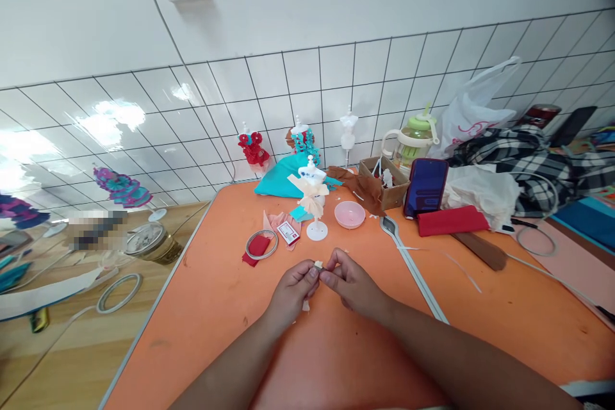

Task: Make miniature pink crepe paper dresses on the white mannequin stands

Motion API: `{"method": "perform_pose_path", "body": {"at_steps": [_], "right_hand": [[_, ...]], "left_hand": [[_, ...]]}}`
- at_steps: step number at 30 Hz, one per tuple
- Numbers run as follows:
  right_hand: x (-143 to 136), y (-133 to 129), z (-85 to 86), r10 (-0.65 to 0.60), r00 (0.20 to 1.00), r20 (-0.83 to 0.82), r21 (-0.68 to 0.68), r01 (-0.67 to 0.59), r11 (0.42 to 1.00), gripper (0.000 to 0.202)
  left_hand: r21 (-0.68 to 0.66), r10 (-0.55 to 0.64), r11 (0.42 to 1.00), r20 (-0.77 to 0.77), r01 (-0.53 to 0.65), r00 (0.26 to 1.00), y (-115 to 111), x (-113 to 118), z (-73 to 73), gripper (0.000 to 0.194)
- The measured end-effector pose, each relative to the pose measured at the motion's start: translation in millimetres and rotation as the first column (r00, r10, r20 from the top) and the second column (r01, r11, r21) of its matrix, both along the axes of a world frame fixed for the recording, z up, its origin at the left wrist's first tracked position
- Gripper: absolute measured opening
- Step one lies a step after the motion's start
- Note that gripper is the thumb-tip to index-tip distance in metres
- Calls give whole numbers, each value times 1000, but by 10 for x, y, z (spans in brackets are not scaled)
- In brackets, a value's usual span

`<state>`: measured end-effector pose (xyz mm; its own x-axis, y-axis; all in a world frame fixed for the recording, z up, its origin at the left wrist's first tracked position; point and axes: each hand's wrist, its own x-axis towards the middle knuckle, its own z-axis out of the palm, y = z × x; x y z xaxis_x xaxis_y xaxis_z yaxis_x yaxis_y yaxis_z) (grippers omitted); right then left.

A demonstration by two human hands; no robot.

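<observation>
Orange table (202,314): carries everything you have in front of you; your work takes place over its middle.
White dress form (311,172): stands upright just beyond your hands, with cream fabric (314,203) around its body; you are not touching it.
Right hand (354,283): thumb and forefinger pinched together at the tips, closed on the near side of a tiny piece.
Left hand (293,288): thumb pressed against the fingers, gripping the same piece from the other side.
Pink bowl (350,214): sits beyond your right hand, beside the dress form, well apart from your fingers.
Pale piece (318,264): between your two sets of fingertips, above the table; its shape is mostly hidden.
Step in hand: you appear to be shaping or folding the piece by fingertip.
Next move: seems to call for a light, steady pinch, one hand holding while the other adjusts.
</observation>
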<state>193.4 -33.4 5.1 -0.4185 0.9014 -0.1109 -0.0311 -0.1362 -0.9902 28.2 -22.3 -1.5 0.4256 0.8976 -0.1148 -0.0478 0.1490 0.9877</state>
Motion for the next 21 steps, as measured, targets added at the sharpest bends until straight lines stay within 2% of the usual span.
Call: {"method": "perform_pose_path", "body": {"at_steps": [5,12,21], "right_hand": [[39,28,-15,26,999,-23,-33,-27,999,34],[64,35,-13,63,997,-45,-98,-67,993,33],[51,36,-28,67,998,5,-85,-67,994,30]], "left_hand": [[7,-47,999,-5,47,999,19,-39,-31,38],[-7,-53,999,-28,53,998,16,-31,0,41],[-36,-65,997,-3,65,998,28,-45,-10,39]]}}
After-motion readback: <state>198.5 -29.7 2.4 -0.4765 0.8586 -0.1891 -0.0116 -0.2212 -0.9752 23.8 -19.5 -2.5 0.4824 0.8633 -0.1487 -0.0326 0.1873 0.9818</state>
